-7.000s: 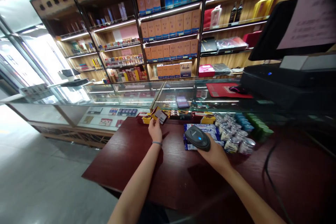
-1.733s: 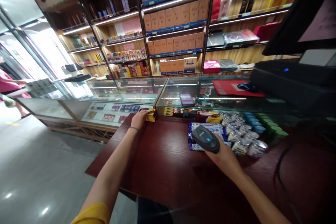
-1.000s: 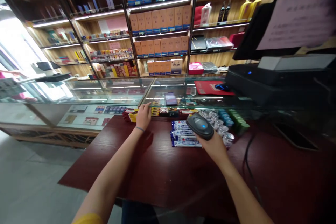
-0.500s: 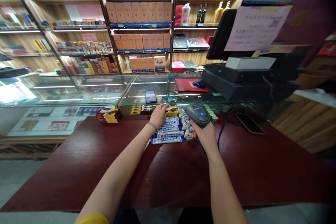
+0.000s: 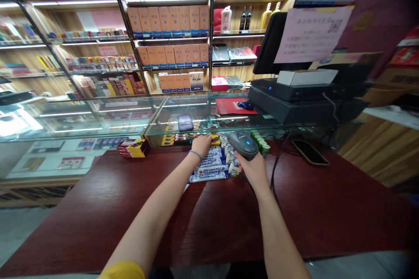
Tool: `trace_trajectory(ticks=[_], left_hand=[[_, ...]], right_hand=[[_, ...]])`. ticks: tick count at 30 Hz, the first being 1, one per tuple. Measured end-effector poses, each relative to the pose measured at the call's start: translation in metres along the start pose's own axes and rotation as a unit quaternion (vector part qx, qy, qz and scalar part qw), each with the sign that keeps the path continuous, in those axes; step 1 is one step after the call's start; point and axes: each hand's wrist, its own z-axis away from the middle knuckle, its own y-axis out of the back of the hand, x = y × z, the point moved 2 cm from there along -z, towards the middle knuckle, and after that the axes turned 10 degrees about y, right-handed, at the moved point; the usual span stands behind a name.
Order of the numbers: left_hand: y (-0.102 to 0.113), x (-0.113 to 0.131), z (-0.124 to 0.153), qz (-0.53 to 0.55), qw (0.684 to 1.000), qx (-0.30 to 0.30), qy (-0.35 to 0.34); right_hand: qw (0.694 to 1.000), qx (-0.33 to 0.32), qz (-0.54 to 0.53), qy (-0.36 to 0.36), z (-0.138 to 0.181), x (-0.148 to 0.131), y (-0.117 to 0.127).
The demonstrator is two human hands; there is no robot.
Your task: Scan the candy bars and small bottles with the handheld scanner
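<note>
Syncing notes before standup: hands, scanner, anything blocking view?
Right hand gripping scanner. Left hand at yellow packs beyond blue sticks, contact unclear. Scanner partly hides jars.

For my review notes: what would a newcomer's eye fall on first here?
Probably the dark grey plastic scanner with its blue light, held in the right hand near the small clear silver-lidded jars. Next, the left hand at a yellow stack of flat packs, beyond the blue-and-white wrapped bars. Behind, rows of orange-and-blue cardboard boxes line the lit wooden shelves.
</note>
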Motion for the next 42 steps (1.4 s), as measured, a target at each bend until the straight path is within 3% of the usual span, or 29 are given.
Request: trace_trajectory(ticks=[5,9,12,16,19,24,28,33,42], left_hand=[[0.019,-0.008,0.007,-0.009,1.000,0.008,-0.025],[0.056,-0.023,0.027,-0.015,0.992,0.108,-0.056],[0.083,-0.036,0.049,0.015,0.983,0.184,-0.021],[0.104,-0.060,0.079,0.137,0.960,0.243,0.038],[0.104,-0.087,0.100,0.289,0.911,0.264,0.125],[0.086,-0.123,0.128,0.586,0.745,0.229,0.223],[0.076,-0.137,0.139,0.671,0.650,0.237,0.267],[0.073,-0.146,0.141,0.698,0.607,0.255,0.281],[0.074,-0.149,0.141,0.714,0.584,0.256,0.290]], right_hand=[[1.000,0.002,0.001,0.000,0.002,0.000,-0.002],[1.000,0.007,0.013,0.005,0.004,-0.005,-0.005],[0.999,0.007,0.041,0.023,0.007,-0.009,-0.009],[0.996,0.002,0.071,0.059,0.010,-0.013,-0.016],[0.994,-0.005,0.086,0.069,0.014,-0.014,-0.024],[0.994,-0.045,0.051,0.091,0.025,-0.013,-0.046],[0.990,-0.092,0.043,0.098,0.040,-0.014,-0.066],[0.973,-0.196,0.062,0.108,0.062,-0.021,-0.086],[0.938,-0.294,0.075,0.168,0.082,-0.022,-0.102]])
